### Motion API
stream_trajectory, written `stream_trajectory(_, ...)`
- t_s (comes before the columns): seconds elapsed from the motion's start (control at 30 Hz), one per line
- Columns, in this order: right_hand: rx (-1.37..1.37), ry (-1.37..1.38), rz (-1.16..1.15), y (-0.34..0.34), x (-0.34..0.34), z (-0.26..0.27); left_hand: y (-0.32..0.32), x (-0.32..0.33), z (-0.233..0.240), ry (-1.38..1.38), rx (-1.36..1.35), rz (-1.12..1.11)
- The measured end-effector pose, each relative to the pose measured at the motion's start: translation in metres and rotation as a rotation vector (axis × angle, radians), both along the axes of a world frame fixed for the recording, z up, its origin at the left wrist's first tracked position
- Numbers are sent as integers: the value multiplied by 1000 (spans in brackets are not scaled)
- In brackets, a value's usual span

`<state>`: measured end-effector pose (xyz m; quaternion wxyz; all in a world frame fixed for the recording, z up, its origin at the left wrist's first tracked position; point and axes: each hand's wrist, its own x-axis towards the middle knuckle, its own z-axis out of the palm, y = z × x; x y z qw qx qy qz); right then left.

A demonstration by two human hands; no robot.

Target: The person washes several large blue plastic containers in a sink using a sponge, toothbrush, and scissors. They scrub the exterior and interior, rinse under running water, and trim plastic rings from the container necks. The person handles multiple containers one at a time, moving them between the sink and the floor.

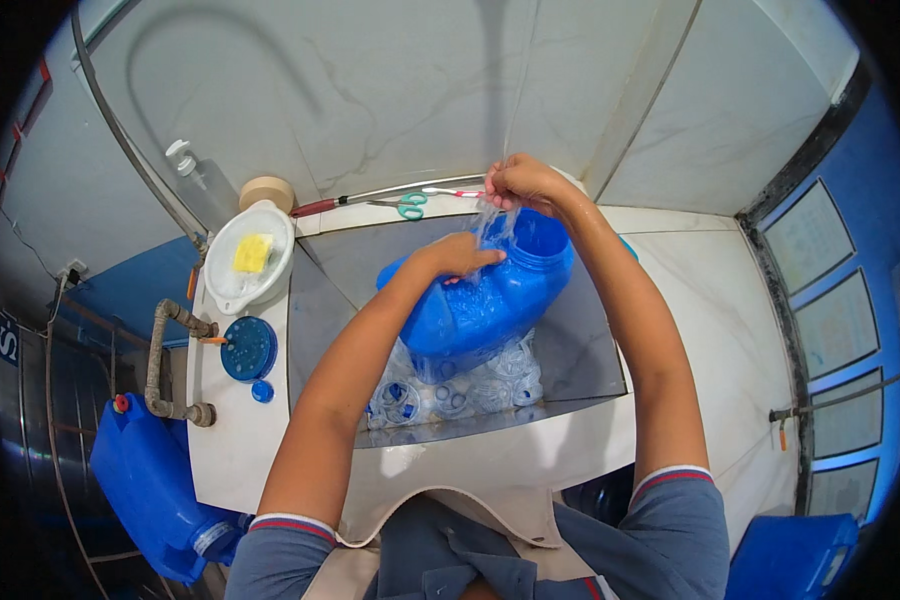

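A large blue plastic water jug (480, 315) is tilted over the sink basin (585, 360), its wide uncapped mouth facing up and to the right. My left hand (461, 256) grips the jug near its top, thumb pointing towards the mouth. Above the mouth, my right hand (521, 184) is in a thin stream of running water (508, 135), with its fingers curled. Water splashes from these fingers onto the jug's top. Whether anything small is inside the right hand cannot be seen. Beneath the jug, clear plastic bottles or containers (457, 397) with some blue pieces lie in the basin.
Left of the basin are a white bowl (214, 281) of suds with a yellow sponge (252, 253), a round blue lid (247, 349) and a small blue cap (262, 391). Scissors (411, 205) and a toothbrush (450, 193) lie on the back ledge. Another blue jug (150, 480) stands lower left.
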<state>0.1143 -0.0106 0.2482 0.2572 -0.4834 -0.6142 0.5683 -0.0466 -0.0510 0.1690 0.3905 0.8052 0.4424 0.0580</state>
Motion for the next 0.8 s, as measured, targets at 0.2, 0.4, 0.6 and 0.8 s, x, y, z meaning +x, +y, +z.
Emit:
stream_trajectory(0.2, 221, -818, 276, -3, 15, -38, -36, -10, -10, -114, 10, 204)
stream_trajectory(0.4, -347, -497, 384, -44, -30, -73, -69, -39, -26, -115, 306, 220)
stream_trajectory(0.6, -249, -445, 175, -46, -38, -64, -83, -47, -19, -111, 348, 322)
stream_trajectory(0.8, -312, -319, 232, -25, -31, -77, -81, -44, -21, -88, 335, 295)
